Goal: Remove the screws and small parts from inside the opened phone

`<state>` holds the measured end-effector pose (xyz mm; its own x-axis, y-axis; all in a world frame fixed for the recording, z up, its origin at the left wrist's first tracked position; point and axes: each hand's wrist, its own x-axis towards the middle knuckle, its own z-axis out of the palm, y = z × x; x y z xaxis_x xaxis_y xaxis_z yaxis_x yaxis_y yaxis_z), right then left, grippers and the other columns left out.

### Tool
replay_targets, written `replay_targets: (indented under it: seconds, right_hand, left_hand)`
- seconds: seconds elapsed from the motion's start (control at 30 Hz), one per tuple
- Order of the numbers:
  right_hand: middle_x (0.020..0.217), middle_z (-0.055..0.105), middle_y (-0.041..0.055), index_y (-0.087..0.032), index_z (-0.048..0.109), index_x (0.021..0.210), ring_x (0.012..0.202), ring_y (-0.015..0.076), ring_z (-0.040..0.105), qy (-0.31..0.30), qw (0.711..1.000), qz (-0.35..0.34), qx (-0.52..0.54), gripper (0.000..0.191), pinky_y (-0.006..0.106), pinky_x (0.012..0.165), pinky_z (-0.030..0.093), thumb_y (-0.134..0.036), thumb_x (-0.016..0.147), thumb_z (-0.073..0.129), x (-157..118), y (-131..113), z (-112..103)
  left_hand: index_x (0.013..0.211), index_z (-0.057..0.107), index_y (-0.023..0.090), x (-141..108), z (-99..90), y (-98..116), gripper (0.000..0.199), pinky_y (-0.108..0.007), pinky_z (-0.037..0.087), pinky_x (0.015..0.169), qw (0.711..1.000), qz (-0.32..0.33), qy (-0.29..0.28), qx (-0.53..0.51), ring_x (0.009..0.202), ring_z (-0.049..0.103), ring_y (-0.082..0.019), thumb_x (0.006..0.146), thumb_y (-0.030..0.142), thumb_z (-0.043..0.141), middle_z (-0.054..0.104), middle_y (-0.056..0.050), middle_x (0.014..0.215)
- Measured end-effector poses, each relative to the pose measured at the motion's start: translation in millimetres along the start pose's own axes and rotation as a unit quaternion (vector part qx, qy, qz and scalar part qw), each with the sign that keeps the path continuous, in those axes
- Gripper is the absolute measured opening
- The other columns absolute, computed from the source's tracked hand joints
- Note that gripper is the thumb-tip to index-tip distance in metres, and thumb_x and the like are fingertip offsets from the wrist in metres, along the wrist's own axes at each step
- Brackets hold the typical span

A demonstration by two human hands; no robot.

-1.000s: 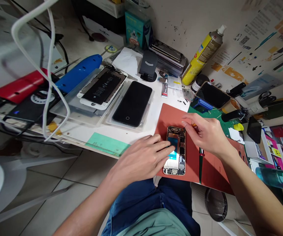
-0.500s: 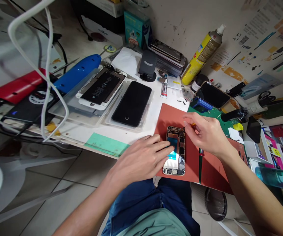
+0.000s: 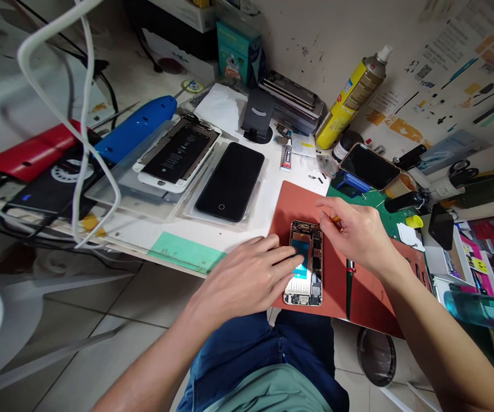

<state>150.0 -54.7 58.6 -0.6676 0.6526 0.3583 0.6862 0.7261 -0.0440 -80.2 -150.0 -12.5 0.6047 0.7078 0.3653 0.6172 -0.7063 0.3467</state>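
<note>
- an opened phone is laid on the red mat at the near edge of the bench, its screen removed and its inner parts bared.
- the left hand is laid flat across the phone's left side, fingers spread and loose; nothing is gripped, the frame is only pressed down, with fingertips resting on a blue-green strip inside it.
- the right hand is held over the phone's upper right corner, fingers pinched nearly closed on a thin orange tool; little of the tool is shown, so its kind cannot be told.
- what is done, as judged: the phone is already opened and its display taken off; whether a battery is seated cannot be told.
- what is left, as judged: work inside the upper end appears to be under way, and the shell is not yet closed.
- two screens are laid in clear trays to the left, well apart from the phone.
- a glue tube and a yellow spray can are placed beyond the mat.
</note>
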Motion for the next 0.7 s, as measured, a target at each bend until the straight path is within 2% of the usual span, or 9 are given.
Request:
replay_targets:
  seconds: [0.27, 0.47, 0.53, 0.6, 0.7]
  right_hand:
    - [0.066, 0.07, -0.0024, -0.019, 0.071, 0.112, 0.053, 0.013, 0.061, -0.01, 1.0, 0.003, -0.007, 0.024, 0.027, 0.056, 0.041, -0.015, 0.098, 0.051, 1, 1, 3]
    - [0.088, 0.08, 0.0051, -0.018, 0.07, 0.115, 0.066, 0.0162, 0.071, -0.023, 0.998, 0.053, 0.019, 0.023, 0.028, 0.06, 0.046, -0.02, 0.103, 0.051, -4, -3, 2]
    - [0.093, 0.081, 0.0057, -0.02, 0.07, 0.111, 0.074, 0.0171, 0.074, 0.014, 0.995, 0.084, 0.053, 0.02, 0.028, 0.064, 0.05, -0.023, 0.105, 0.052, -15, -7, -5]
    - [0.091, 0.081, 0.0042, -0.021, 0.071, 0.105, 0.076, 0.0163, 0.074, 0.089, 0.982, 0.138, 0.089, 0.016, 0.027, 0.067, 0.052, -0.029, 0.106, 0.057, -33, -13, -13]
    - [0.082, 0.076, 0.0016, -0.022, 0.069, 0.095, 0.067, 0.0141, 0.069, 0.194, 0.93, 0.273, 0.152, 0.016, 0.026, 0.063, 0.053, -0.035, 0.104, 0.066, -76, -21, -19]
  left_hand:
    - [0.135, 0.07, 0.02, 2, 0.4, -1, 0.032, -0.043, 0.054, 0.085, 1.0, -0.003, 0.008, 0.002, 0.102, 0.062, -0.026, 0.109, 0.029, 0.052, 0.077, -0.003, 0.125]
    - [0.134, 0.072, 0.019, -2, 2.0, -2, 0.033, -0.045, 0.057, 0.087, 1.0, 0.006, 0.012, 0.011, 0.105, 0.064, -0.028, 0.108, 0.029, 0.054, 0.078, -0.004, 0.126]
    - [0.134, 0.073, 0.019, -3, 3.5, -5, 0.033, -0.046, 0.057, 0.088, 0.999, 0.01, 0.023, 0.026, 0.103, 0.065, -0.028, 0.108, 0.03, 0.055, 0.078, -0.005, 0.129]
    - [0.138, 0.071, 0.021, -3, 5.5, -10, 0.035, -0.046, 0.058, 0.089, 0.998, 0.024, 0.038, 0.036, 0.107, 0.067, -0.029, 0.107, 0.028, 0.055, 0.077, -0.004, 0.135]
    - [0.143, 0.066, 0.024, -2, 9.6, -18, 0.039, -0.046, 0.06, 0.091, 0.997, 0.049, 0.061, 0.028, 0.107, 0.071, -0.028, 0.106, 0.029, 0.056, 0.075, -0.002, 0.139]
